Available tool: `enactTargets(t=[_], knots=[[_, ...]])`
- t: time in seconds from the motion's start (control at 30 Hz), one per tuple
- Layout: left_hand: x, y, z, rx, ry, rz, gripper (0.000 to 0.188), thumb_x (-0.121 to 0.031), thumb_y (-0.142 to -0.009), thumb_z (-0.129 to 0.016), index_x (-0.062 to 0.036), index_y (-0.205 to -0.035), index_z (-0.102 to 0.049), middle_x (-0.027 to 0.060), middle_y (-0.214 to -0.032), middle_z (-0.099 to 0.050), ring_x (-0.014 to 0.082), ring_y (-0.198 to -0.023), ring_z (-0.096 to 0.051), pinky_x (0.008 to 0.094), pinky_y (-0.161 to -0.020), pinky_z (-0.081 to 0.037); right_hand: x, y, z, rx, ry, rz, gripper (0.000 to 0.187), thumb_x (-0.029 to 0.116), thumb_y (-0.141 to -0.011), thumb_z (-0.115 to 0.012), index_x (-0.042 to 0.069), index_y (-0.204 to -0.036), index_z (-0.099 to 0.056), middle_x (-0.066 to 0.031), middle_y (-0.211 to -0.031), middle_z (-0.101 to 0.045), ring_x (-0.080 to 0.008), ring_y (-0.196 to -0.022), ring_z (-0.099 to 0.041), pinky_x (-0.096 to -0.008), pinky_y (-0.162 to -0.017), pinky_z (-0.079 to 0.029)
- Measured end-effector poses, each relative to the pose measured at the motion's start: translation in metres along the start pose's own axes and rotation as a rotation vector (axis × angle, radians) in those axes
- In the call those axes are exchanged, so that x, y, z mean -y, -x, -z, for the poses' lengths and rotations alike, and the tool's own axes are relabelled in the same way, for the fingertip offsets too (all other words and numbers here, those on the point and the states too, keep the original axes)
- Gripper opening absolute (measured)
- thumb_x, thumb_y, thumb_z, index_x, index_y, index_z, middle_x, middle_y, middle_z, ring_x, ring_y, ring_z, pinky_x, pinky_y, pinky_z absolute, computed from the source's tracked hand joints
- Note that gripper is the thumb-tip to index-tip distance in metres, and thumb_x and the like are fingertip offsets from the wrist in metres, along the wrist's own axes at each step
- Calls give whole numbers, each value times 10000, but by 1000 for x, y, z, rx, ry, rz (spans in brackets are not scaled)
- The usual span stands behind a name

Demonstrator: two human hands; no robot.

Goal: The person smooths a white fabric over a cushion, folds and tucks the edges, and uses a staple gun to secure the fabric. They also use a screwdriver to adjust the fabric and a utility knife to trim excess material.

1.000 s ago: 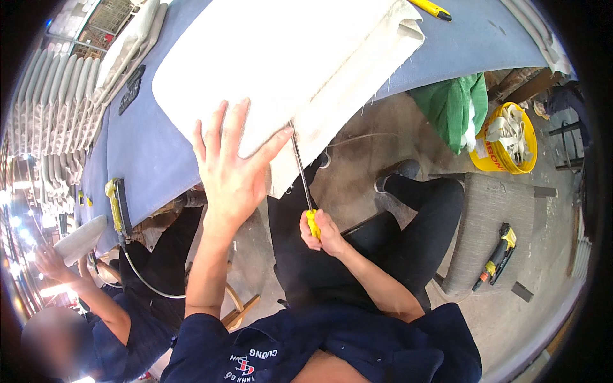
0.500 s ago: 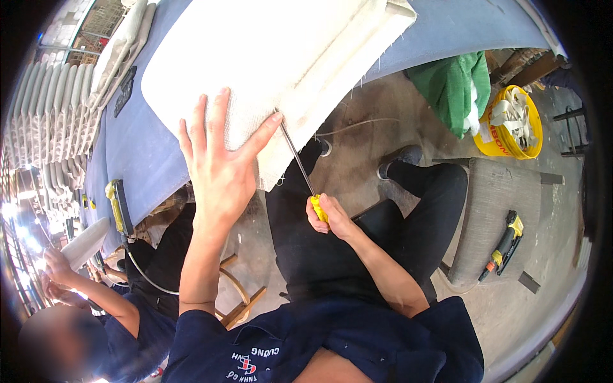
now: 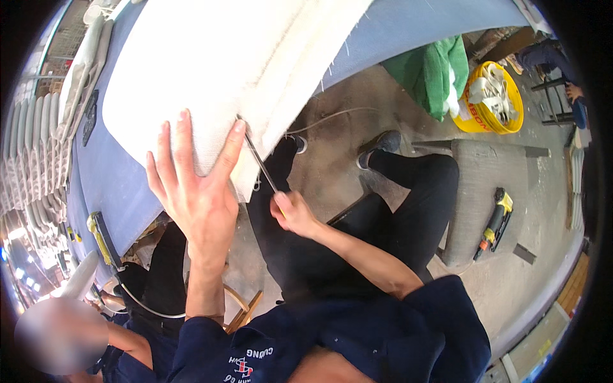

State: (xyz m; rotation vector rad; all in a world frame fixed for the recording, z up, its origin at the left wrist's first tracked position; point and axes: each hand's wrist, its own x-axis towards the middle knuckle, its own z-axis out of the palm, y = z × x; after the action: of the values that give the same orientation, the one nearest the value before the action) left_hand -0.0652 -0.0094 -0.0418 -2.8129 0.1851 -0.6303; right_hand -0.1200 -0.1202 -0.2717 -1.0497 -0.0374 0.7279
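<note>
A pale, cloth-covered panel [image 3: 211, 70] with frayed threads along its edge lies on the blue table. My left hand [image 3: 204, 198] rests flat on it with the fingers spread, the thumb beside the tip of a screwdriver [image 3: 260, 159]. That metal shaft slants down from the cloth to my right hand [image 3: 295, 216], which is closed around the handle and covers nearly all of it. The tip meets the cloth close to the left thumb; whether it goes into the fabric I cannot tell.
Stacked pale cushions [image 3: 38, 147] line the far left, where a co-worker sits. A yellow staple gun [image 3: 105, 239] hangs by the blue table [image 3: 121, 185]. To the right stand a grey padded stool [image 3: 479, 223] bearing another staple gun [image 3: 495, 220], and a yellow bucket [image 3: 491, 118] near green cloth [image 3: 424, 76].
The whole view has shifted, so panel and hands sit farther left and lower. My right hand has turned over the handle, hiding the yellow grip seen before. The left hand stays on the cloth.
</note>
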Motion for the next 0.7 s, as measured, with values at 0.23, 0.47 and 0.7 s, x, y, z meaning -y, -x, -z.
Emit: enactTargets(t=[0.23, 0.47, 0.7], knots=[[7, 6, 4, 2, 28, -34, 632, -25, -860, -638, -416, -1339, -768, 130, -1607, -526, 391, -1499, -454, 632, -1215, -298, -31, -51, -12, -551, 277, 334, 462, 413, -1017, -690, 11, -797, -633, -180, -615, -564, -270, -577, -528, -452, -590, -445], [19, 6, -6, -120, 252, -78, 484, 41, -778, -622, -149, -1217, -693, 170, -1611, -513, 433, -1525, -414, 633, -1252, -250, 18, -80, 57, -556, 508, 483, 342, 347, -1020, -696, 19, -1085, -622, -183, -934, -627, -344, -874, -621, -458, -847, -486], [15, 10, -4, -152, 221, -42, 427, 43, -760, -633, -128, -1151, -641, 169, -1598, -528, 434, -1519, -420, 640, -1248, -248, 32, -42, 77, 215, 205, 159, 541, 534, -1115, -455, 53, -1071, -700, -40, -875, -682, -154, -888, -638, -309, -830, -465]])
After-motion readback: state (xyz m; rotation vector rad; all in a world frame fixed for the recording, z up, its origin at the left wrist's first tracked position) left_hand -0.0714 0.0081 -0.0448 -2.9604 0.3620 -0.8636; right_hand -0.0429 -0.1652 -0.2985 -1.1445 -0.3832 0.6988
